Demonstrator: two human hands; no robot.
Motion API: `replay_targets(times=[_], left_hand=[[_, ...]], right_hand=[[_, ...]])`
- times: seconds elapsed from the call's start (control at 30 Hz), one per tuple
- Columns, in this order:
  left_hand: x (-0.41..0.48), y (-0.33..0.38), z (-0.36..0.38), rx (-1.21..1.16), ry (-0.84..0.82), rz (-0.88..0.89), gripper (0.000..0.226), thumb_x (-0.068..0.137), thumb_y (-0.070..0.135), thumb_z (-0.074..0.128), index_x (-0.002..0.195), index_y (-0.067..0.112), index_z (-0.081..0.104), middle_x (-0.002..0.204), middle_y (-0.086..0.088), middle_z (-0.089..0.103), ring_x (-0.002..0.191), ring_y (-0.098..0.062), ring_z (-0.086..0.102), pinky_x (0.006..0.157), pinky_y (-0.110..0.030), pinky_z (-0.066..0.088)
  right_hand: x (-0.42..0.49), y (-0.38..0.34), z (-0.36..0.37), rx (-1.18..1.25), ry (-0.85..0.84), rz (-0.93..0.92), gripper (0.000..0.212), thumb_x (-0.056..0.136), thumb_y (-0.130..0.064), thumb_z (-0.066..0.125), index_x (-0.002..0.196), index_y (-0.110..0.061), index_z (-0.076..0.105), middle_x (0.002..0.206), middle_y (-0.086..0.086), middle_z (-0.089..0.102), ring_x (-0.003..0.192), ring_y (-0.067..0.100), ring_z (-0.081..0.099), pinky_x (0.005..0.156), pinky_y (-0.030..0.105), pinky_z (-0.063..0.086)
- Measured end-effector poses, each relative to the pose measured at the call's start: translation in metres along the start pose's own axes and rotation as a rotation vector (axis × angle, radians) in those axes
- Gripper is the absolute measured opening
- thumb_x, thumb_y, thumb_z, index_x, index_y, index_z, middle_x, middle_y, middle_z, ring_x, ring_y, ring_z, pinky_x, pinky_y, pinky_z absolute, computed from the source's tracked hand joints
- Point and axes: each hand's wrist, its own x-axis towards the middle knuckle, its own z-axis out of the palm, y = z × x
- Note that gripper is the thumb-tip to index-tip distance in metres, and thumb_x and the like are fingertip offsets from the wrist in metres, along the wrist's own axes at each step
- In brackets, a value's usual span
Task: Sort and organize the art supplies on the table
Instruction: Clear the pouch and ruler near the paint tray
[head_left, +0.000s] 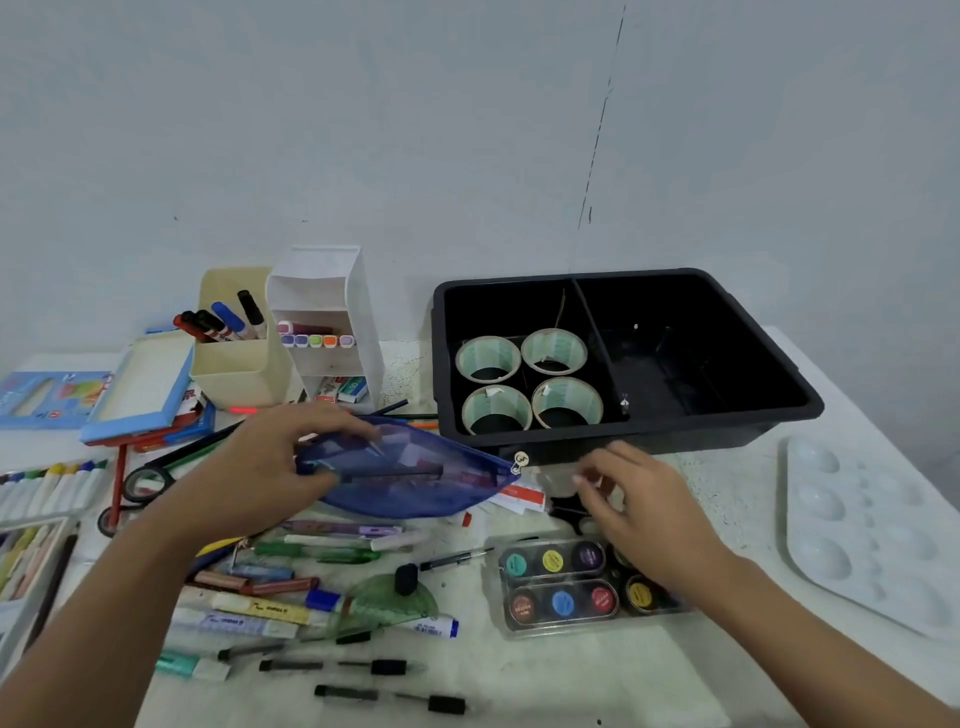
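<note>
The blue mesh pouch (415, 483) is lying lengthwise left to right, just in front of the black bin (727, 421) and above the scattered pens (322, 551). Its zipper pull (520, 460) is pointing right, toward the bin's near wall. The left hand (270, 467) is gripping the pouch's left end, fingers curled over the top edge and thumb below. The right hand (639, 499) is hovering just beside the zipper end with its fingers bent. It is blurred, so I cannot tell whether it is pinching anything. Four tape rolls (488, 358) are sitting in the bin's left compartment.
</note>
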Motion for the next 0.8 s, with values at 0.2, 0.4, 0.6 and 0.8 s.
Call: replay_targets(times=[0.2,0.4,0.6,0.8], left_hand=[[-0.002,0.001,0.006,-0.095,0.041,-0.019,0.066,0.082,-0.019,0.053,0.111,0.037,0.070,0.115,0.028,0.065,0.109,0.007,0.059,0.082,-0.004,0.044],[-0.007,-0.002,-0.011,-0.182,0.137,-0.018,0.067,0.083,-0.025,0.046,0.112,0.030,0.072,0.108,0.017,0.072,0.109,-0.007,0.065,0.085,-0.018,0.052],[-0.018,-0.013,-0.029,-0.222,0.171,-0.043,0.069,0.085,-0.025,0.042,0.108,0.032,0.074,0.111,0.012,0.073,0.113,-0.009,0.064,0.092,-0.047,0.056],[-0.020,-0.012,-0.031,-0.240,0.165,-0.053,0.064,0.086,-0.024,0.043,0.114,0.027,0.072,0.106,0.010,0.075,0.108,-0.009,0.066,0.091,-0.048,0.055]], right_hand=[[0.005,-0.002,0.020,-0.213,-0.397,0.231,0.045,0.099,-0.053,0.045,0.142,-0.038,0.049,0.129,0.005,0.054,0.120,0.028,0.047,0.098,0.037,0.046],[0.020,-0.030,0.043,-0.262,-0.454,0.159,0.045,0.101,-0.046,0.042,0.145,-0.038,0.047,0.136,0.012,0.048,0.122,0.036,0.039,0.105,0.041,0.037],[0.024,-0.047,0.077,-0.296,-0.419,-0.001,0.048,0.096,-0.044,0.028,0.129,-0.032,0.060,0.126,0.007,0.055,0.117,0.029,0.045,0.105,0.038,0.032],[0.031,-0.061,0.080,-0.033,-0.307,-0.023,0.033,0.100,-0.019,0.049,0.128,-0.021,0.066,0.124,0.003,0.064,0.110,0.025,0.054,0.096,0.033,0.043]])
